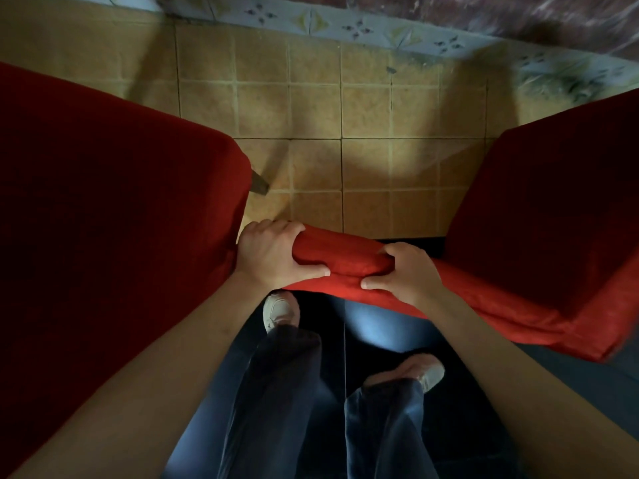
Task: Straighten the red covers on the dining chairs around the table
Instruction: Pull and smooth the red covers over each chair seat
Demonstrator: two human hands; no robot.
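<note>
1. Centrally, the padded top edge of a red cover (349,259) was gripped by both hands, above the person's shoes.
2. The left hand (273,255) was wrapped around its left end, fingers (276,228) curled over, thumb underneath.
3. The right hand (403,273) was pinched closed on the fabric.
4. Covered chairs were seen at left (114,216) and right (553,209), over the tiled floor (345,115).

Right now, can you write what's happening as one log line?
step: straightening | left hand: gripping bunched red fabric chair cover | right hand: gripping same cover | floor: tan square tiles
</note>
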